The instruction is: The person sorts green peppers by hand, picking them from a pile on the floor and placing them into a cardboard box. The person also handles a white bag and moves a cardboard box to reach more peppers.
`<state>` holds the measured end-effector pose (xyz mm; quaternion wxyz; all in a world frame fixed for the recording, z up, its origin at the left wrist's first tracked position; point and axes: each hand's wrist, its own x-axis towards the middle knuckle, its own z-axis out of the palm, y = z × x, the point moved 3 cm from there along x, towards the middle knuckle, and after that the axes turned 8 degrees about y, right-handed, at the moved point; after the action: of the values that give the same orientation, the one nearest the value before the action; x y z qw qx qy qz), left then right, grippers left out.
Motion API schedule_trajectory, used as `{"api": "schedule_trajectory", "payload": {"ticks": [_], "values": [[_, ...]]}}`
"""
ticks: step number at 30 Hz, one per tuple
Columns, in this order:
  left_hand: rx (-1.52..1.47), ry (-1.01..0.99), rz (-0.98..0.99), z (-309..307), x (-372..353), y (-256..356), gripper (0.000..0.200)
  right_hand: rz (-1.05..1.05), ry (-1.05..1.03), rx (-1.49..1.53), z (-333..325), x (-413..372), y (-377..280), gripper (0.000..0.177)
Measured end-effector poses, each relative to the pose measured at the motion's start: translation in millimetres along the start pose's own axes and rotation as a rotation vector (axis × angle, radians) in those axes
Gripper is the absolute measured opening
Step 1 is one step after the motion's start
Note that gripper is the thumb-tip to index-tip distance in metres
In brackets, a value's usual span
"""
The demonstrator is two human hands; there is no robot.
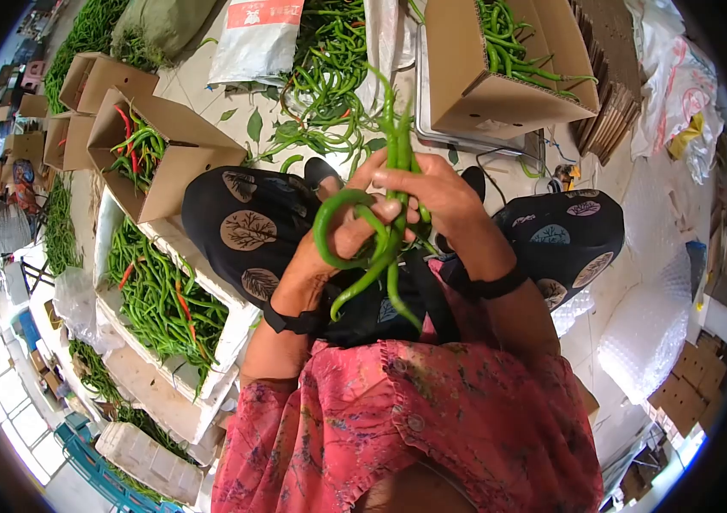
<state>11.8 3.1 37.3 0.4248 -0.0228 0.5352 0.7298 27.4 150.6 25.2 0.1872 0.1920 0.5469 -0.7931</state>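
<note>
In the head view, a small bunch of long green chili peppers (395, 145) is held between my two hands in front of my lap. My left hand (351, 229) is closed round the bunch, and one curled pepper (324, 229) loops over it. From the other side, my right hand (442, 195) grips the same peppers, thumb across their upper part. Several pepper ends hang below the hands. Beyond them, a heap of loose green peppers (335, 64) spills from a white sack (255, 43) onto the tiled floor.
At upper right, a cardboard box (500, 107) with green peppers stands on a metal scale (530, 147). To the left are a box (184, 145) with red and green peppers and a white foam box (218, 355) of peppers. Bubble wrap (650, 316) lies right.
</note>
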Motion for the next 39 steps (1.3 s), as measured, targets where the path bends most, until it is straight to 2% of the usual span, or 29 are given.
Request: {"api": "schedule_trajectory", "payload": {"ticks": [1, 2, 4, 5, 7, 9, 10, 12, 14, 16, 17, 18, 20, 21, 22, 24, 26, 30, 32, 33, 35, 37, 39], "values": [[-0.062, -0.035, -0.005, -3.0, 0.4, 3.6, 0.073, -0.050, 0.040, 0.051, -1.7, 0.8, 0.7, 0.026], [-0.134, -0.076, 0.022, -9.3, 6.8, 0.8, 0.071, 0.023, 0.064, 0.164, -1.8, -2.8, -2.4, 0.022], [-0.280, -0.050, -0.057, -23.4, 7.2, -1.2, 0.065, -0.189, 0.143, 0.265, -20.5, 4.9, 2.5, 0.019], [-0.288, -0.043, -0.045, -30.6, 6.8, -0.2, 0.059, -0.183, 0.134, 0.267, -26.6, 2.4, 0.5, 0.019], [-0.347, -0.050, -0.041, -31.7, 8.9, -0.6, 0.055, -0.206, -0.036, 0.475, -33.4, -5.3, -10.5, 0.017], [-0.347, -0.089, -0.047, -32.4, 12.6, -3.2, 0.054, -0.191, -0.055, 0.520, -34.8, -10.2, -11.6, 0.016], [-0.240, 0.048, 0.058, -32.1, 15.7, -2.2, 0.049, -0.178, -0.071, 0.568, -36.4, -12.1, -11.4, 0.015], [-0.138, 0.271, 0.253, -35.6, 18.8, -2.0, 0.041, -0.204, -0.041, 0.564, -44.0, -16.8, -14.3, 0.013], [-0.093, 0.388, 0.276, -44.5, 24.8, -0.8, 0.041, -0.298, 0.247, 0.433, -53.9, -25.1, -23.0, 0.012], [0.023, 0.428, 0.197, -44.5, 30.0, -8.5, 0.040, -0.279, 0.272, 0.496, -63.4, -30.0, -21.8, 0.012], [0.139, 0.470, 0.120, -46.0, 33.0, -13.2, 0.039, -0.239, 0.301, 0.396, -67.7, -35.3, -20.3, 0.014], [0.084, 0.475, 0.016, -48.3, 38.3, -19.1, 0.038, -0.199, 0.329, 0.297, -69.3, -39.9, -17.9, 0.017], [-0.259, 0.459, -0.072, -50.5, 48.4, -39.0, 0.034, -0.168, 0.372, 0.234, -65.0, -46.8, -12.8, 0.021], [-0.253, 0.453, -0.074, -50.2, 50.1, -40.9, 0.034, -0.157, 0.393, 0.098, -56.0, -47.8, -10.6, 0.021], [-0.332, 0.366, -0.074, -47.2, 52.3, -41.6, 0.032, -0.145, 0.416, -0.037, -46.1, -48.6, -8.8, 0.021], [-0.404, 0.270, -0.083, -34.7, 52.7, -38.4, 0.030, -0.119, 0.377, -0.102, -29.3, -45.2, -7.6, 0.024], [-0.443, 0.293, -0.076, -19.7, 48.7, -29.3, 0.029, -0.084, 0.140, -0.154, -23.1, -24.2, 18.7, 0.027], [-0.571, 0.303, -0.088, -21.5, 45.2, -26.1, 0.031, -0.219, 0.243, -0.231, -15.3, -16.2, 44.7, 0.030], [-0.574, 0.265, -0.043, -15.9, 45.5, -25.7, 0.033, -0.224, 0.016, 0.069, -5.8, -19.5, 47.3, 0.037], [-0.590, 0.291, -0.015, -5.6, 44.0, -19.0, 0.034, -0.165, -0.004, 0.211, 0.8, -25.8, 42.3, 0.041], [-0.603, 0.318, 0.014, -0.2, 41.5, -12.4, 0.035, -0.205, 0.037, 0.203, 4.5, -24.8, 38.2, 0.039], [-0.219, 0.416, 0.149, -6.9, 38.8, -2.2, 0.036, -0.252, 0.087, 0.195, -1.1, -25.3, 35.2, 0.037], [-0.102, 0.506, 0.264, -17.1, 30.9, 10.9, 0.037, -0.068, 0.201, 0.084, -17.8, -26.3, 38.4, 0.034]]}}
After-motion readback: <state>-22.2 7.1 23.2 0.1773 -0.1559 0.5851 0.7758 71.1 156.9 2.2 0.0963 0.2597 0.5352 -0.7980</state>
